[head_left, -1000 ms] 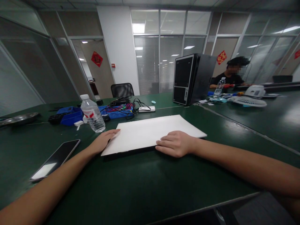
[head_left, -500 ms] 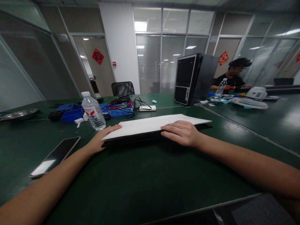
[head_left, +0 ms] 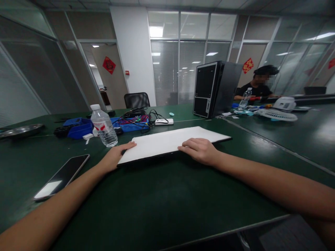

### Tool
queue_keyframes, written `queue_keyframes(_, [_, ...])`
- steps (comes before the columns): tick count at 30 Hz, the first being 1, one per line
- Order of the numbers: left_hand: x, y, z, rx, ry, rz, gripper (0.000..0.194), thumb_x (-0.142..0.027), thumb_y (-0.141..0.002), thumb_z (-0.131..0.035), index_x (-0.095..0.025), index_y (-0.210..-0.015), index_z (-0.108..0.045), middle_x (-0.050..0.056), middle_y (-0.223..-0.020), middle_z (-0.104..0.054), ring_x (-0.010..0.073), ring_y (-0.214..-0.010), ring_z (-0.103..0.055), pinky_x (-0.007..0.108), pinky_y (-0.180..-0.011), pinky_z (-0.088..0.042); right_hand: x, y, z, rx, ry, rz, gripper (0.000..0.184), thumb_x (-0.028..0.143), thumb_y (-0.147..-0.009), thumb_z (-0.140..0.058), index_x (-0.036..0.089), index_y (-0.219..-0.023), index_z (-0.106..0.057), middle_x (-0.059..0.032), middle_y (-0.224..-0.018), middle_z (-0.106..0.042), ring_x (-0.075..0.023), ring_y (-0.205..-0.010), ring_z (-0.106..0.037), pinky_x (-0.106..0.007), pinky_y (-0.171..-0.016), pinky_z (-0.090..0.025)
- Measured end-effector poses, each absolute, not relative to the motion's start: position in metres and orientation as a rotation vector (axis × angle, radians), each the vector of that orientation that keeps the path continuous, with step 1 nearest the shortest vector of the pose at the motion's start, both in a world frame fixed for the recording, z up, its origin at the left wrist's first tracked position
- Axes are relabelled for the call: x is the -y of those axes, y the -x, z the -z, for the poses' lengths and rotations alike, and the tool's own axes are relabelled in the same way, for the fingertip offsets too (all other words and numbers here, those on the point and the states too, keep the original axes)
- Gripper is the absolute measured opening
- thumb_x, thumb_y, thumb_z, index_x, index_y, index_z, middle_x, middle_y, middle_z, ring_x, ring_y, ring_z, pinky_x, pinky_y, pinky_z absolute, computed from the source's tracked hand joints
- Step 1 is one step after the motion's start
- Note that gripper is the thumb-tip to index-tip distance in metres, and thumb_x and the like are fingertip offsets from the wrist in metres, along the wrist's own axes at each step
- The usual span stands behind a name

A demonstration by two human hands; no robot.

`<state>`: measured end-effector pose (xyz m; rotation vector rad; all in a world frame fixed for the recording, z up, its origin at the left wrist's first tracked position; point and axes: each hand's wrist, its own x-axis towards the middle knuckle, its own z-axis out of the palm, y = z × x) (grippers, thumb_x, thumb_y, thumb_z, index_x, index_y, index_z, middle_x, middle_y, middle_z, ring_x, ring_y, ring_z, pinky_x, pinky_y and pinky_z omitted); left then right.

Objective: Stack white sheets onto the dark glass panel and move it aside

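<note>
A flat white panel (head_left: pixel 162 143) with a thin black edge lies in front of me on the green table, its right end looking slightly raised. My left hand (head_left: pixel 115 156) is closed on the panel's left end, thumb over the white top and the other fingers mostly hidden below. On the near edge, right of its middle, my right hand (head_left: pixel 200 150) holds the panel with its fingers over the white face. Whether its thumb goes underneath cannot be seen.
A water bottle (head_left: pixel 104 127) stands just beyond my left hand, and a phone (head_left: pixel 62 177) lies by my left forearm. Behind the panel are blue trays (head_left: pixel 133 126) with tangled cables and a black computer tower (head_left: pixel 220 89). A person (head_left: pixel 258 87) sits at the far right.
The white sheet stood apart from the black part beneath it; now the two sit close together. The panel's near edge has come slightly lower and nearer, with both hands still on it.
</note>
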<state>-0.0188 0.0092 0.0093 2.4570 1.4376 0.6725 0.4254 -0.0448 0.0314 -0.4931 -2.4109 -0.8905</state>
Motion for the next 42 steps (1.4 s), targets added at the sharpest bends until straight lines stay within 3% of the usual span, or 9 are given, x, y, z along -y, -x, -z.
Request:
queue_keyframes(5, [-0.003,0.013,-0.007,-1.506,-2.555,-0.828,0.075,-0.065,-0.09,-0.058,-0.018,-0.149,-0.061,0.014,-0.159,-0.059,0.0349,-0.148,-0.055,0.056,-0.13,-0.031,0.046,-0.434,-0.06,2.269,0.623,0.88,0.028,0.015,-0.105,-0.053,0.017,-0.122,-0.075,-0.0112,-0.109,-0.075,-0.0202,-0.091,-0.07,-0.03,-0.07,-0.056])
queue_keyframes(9, [0.006,0.001,-0.011,-1.715,-2.502,-0.751,0.066,-0.059,-0.092,-0.054,-0.017,-0.143,-0.065,0.014,-0.153,-0.065,0.0352,-0.143,-0.06,0.052,-0.125,-0.042,0.057,-0.451,-0.099,2.229,0.774,0.811,0.025,0.02,-0.104,-0.057,0.019,-0.119,-0.078,-0.0093,-0.108,-0.073,-0.0179,-0.085,-0.069,-0.03,-0.069,-0.057])
queue_keyframes(16, [0.012,-0.013,-0.01,-1.75,-2.562,-0.623,0.074,-0.055,-0.094,-0.049,-0.01,-0.153,-0.057,0.017,-0.16,-0.057,0.0337,-0.147,-0.055,0.05,-0.128,-0.038,0.104,-0.499,-0.14,2.186,1.083,0.92,0.028,0.037,-0.103,-0.058,0.025,-0.116,-0.08,-0.0052,-0.102,-0.071,-0.0168,-0.073,-0.064,-0.03,-0.058,-0.046])
queue_keyframes(22, [0.006,-0.013,-0.002,-1.79,-2.528,-0.501,0.072,-0.056,-0.095,-0.047,-0.011,-0.149,-0.061,0.017,-0.16,-0.058,0.0347,-0.144,-0.059,0.05,-0.123,-0.044,0.136,-0.571,-0.144,1.961,1.545,1.188,0.063,0.075,-0.099,-0.035,0.032,-0.104,-0.08,-0.0076,-0.099,-0.071,-0.0226,-0.068,-0.056,-0.035,-0.052,-0.032])
queue_keyframes(24, [0.005,-0.013,-0.002,-1.802,-2.516,-0.486,0.072,-0.057,-0.095,-0.046,-0.012,-0.149,-0.062,0.017,-0.159,-0.058,0.0347,-0.143,-0.059,0.05,-0.122,-0.045,0.139,-0.594,-0.141,1.912,1.731,1.184,0.067,0.079,-0.095,-0.032,0.032,-0.102,-0.08,-0.0096,-0.099,-0.072,-0.0236,-0.068,-0.054,-0.036,-0.052,-0.029])
queue_keyframes(28, [0.006,-0.016,-0.005,-1.807,-2.508,-0.481,0.07,-0.056,-0.094,-0.046,-0.013,-0.147,-0.064,0.015,-0.158,-0.059,0.0336,-0.142,-0.06,0.049,-0.122,-0.045,0.136,-0.621,-0.135,1.78,2.088,1.12,0.047,0.059,-0.095,-0.044,0.031,-0.111,-0.079,-0.0133,-0.106,-0.073,-0.0264,-0.072,-0.056,-0.038,-0.056,-0.031])
queue_keyframes(31, [0.007,-0.018,-0.006,-1.803,-2.507,-0.479,0.069,-0.056,-0.094,-0.046,-0.014,-0.146,-0.064,0.016,-0.157,-0.061,0.0333,-0.141,-0.061,0.049,-0.121,-0.046,0.125,-0.632,-0.13,1.702,2.305,1.058,0.042,0.048,-0.094,-0.05,0.03,-0.122,-0.077,-0.0152,-0.112,-0.074,-0.0298,-0.08,-0.061,-0.039,-0.06,-0.034])
queue_keyframes(42, [0.007,-0.018,-0.006,-1.805,-2.506,-0.481,0.069,-0.056,-0.094,-0.046,-0.013,-0.143,-0.067,0.016,-0.155,-0.062,0.0329,-0.141,-0.061,0.046,-0.122,-0.045,0.09,-0.64,-0.106,1.716,2.513,0.984,0.041,0.04,-0.102,-0.042,0.023,-0.125,-0.071,-0.0184,-0.112,-0.075,-0.0362,-0.094,-0.07,-0.039,-0.064,-0.041])
